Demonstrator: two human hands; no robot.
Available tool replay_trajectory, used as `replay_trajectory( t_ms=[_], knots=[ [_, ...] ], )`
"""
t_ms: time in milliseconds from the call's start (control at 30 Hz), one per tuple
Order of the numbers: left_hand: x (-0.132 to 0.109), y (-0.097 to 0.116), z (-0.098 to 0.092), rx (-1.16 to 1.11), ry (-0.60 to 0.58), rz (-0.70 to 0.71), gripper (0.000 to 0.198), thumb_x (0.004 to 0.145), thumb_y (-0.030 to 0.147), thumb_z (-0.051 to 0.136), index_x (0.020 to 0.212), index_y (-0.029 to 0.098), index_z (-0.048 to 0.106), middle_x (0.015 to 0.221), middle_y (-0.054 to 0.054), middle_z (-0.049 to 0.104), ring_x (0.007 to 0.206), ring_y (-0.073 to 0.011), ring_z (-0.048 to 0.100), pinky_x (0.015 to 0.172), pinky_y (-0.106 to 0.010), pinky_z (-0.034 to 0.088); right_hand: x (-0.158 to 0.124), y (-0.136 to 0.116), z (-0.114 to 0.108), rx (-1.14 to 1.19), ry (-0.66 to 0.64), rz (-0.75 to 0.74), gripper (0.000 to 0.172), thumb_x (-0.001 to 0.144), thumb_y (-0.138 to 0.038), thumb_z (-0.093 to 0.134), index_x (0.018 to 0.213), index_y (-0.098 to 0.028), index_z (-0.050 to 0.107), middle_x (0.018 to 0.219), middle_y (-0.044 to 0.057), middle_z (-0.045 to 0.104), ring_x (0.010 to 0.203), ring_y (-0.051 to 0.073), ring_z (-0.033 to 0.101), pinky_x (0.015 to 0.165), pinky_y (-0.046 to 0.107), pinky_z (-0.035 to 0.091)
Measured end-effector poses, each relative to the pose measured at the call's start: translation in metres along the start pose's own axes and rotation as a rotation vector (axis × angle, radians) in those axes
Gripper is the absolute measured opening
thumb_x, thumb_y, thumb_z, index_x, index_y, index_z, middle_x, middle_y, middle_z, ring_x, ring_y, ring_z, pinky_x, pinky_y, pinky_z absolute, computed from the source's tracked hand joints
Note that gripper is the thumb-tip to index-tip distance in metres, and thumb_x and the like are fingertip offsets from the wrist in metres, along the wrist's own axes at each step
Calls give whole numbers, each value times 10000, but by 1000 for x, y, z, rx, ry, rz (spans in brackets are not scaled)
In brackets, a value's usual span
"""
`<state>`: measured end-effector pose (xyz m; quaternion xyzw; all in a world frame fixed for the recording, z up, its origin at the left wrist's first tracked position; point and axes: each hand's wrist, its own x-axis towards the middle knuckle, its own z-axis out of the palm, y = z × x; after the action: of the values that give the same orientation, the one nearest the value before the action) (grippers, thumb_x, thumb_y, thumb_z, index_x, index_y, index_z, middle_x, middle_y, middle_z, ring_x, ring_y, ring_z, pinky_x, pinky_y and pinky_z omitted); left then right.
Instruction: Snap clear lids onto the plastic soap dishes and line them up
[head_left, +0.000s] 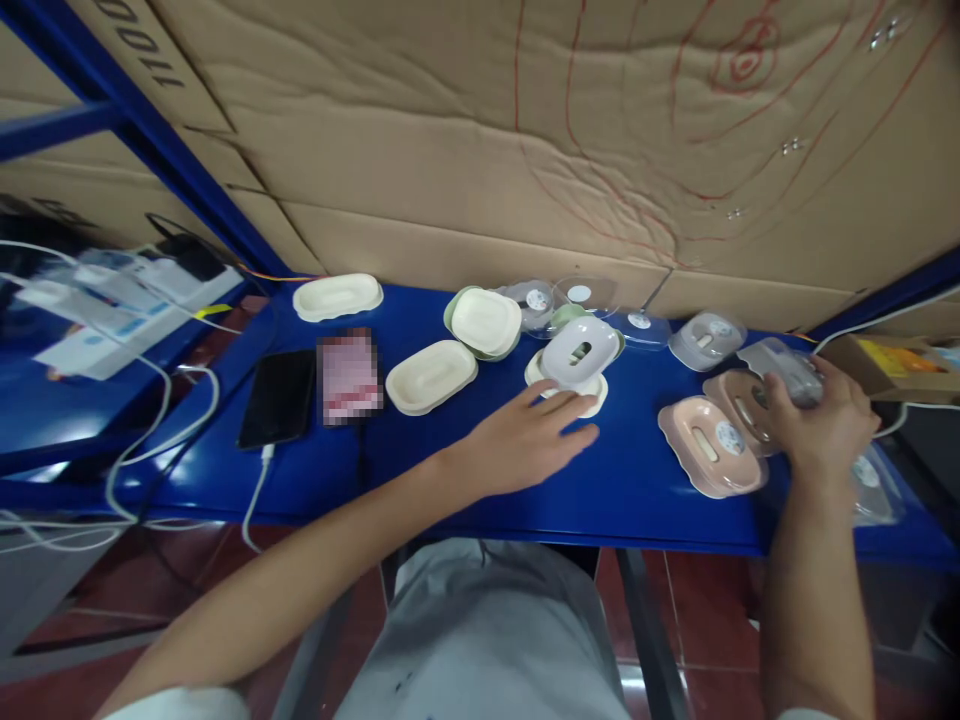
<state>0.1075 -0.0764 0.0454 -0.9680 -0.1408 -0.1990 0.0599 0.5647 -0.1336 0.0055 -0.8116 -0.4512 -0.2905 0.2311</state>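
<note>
My left hand (529, 440) reaches over the blue table with its fingers spread, holding nothing. Its fingertips overlap the front edge of a cream oval tray (596, 400); whether they touch it I cannot tell. A white oval piece with a slot (581, 350) rests tilted on that tray. On the right, my right hand (825, 415) is closed around a greyish soap box with a clear cover (791, 372). Directly below and left of it sit a brown covered soap box (739, 400) and a pink covered soap box (709, 450). My fingers hide part of the brown one.
Cream trays (431, 378) and a cream piece on a green one (486, 322) lie left of centre. Clear covers (645, 330) and a white covered box (705, 340) stand behind. A phone (277, 398), cables and power strip (142, 320) are left; cardboard (420, 130) walls the back.
</note>
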Motion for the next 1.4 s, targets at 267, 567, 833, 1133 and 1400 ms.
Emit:
replay_trajectory(
  t_ms=[267,567,833,1133,1400],
  knots=[
    [-76,-69,-13,115,45,-534,357,1074,281,544,1396,184,662,1482,-172,633,1331,-370,628,1103,-553,492,9,7,7,89,48,6,720,856,-652,536,1329,-145,731,1231,204,763,1161,393,701,982,503,522],
    [-84,-75,13,-2,-101,-700,540,1057,389,563,1563,216,487,1540,-153,586,1415,-368,569,1152,-537,459,8,14,16,119,-8,-41,768,775,-604,689,1368,-118,665,1295,236,702,1251,397,620,1069,492,466],
    [-86,-78,13,-27,-115,-715,547,1058,364,544,1584,238,465,1509,-125,607,1405,-340,579,1162,-506,465,9,9,9,132,19,-121,730,829,-513,712,1417,-91,616,1382,258,638,1362,404,559,1151,506,418],
    [-86,-80,12,-27,-113,-719,515,1060,360,535,1557,232,499,1479,-118,627,1363,-342,609,1128,-505,501,14,-26,4,165,-103,-352,693,918,-619,581,1440,-164,574,1492,226,565,1408,326,493,1161,424,342],
    [-89,-80,15,-20,-118,-713,431,1043,348,542,1450,206,567,1473,-134,632,1379,-343,593,1152,-514,477,11,-69,-41,215,-17,-328,638,963,-640,472,1346,-166,660,1424,213,656,1380,361,581,1175,520,358]
  ],
)
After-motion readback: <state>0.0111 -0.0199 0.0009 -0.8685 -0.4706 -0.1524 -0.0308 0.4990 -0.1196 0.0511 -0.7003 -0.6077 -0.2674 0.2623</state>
